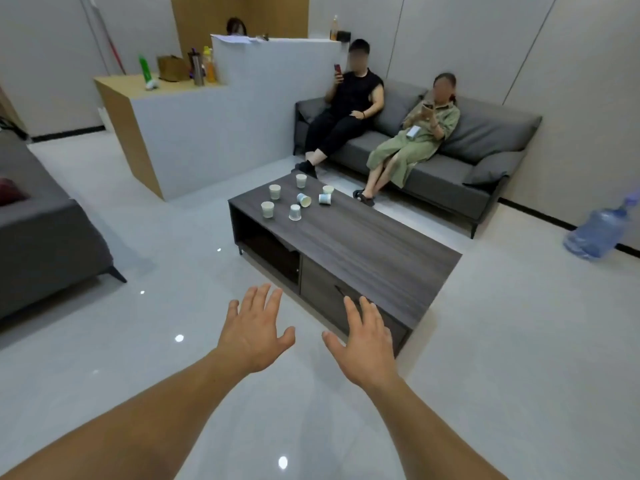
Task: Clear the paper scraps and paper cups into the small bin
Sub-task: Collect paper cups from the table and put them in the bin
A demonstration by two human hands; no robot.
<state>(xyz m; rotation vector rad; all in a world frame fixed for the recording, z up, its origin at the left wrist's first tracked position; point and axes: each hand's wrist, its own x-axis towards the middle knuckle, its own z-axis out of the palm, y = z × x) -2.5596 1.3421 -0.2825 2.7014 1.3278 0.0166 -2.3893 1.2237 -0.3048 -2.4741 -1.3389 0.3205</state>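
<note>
White paper cups (304, 199), some tipped over, cluster at the dark wood-grain tabletop's (363, 244) far end; left hand (254, 336) and right hand (367, 344) hover, grips apart, empty.

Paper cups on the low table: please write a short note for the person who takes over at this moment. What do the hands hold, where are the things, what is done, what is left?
Left hand: open, empty, held out above the floor.
Right hand: open, empty, in front of the near end of the coffee table.
Paper cups: seven at the table's far end. Four are upright, two lie on their sides, one is upside down.
Paper scraps and small bin: not in view.
Done: no cup cleared.
Left: find the bin, clear all seven cups, look for scraps.
</note>
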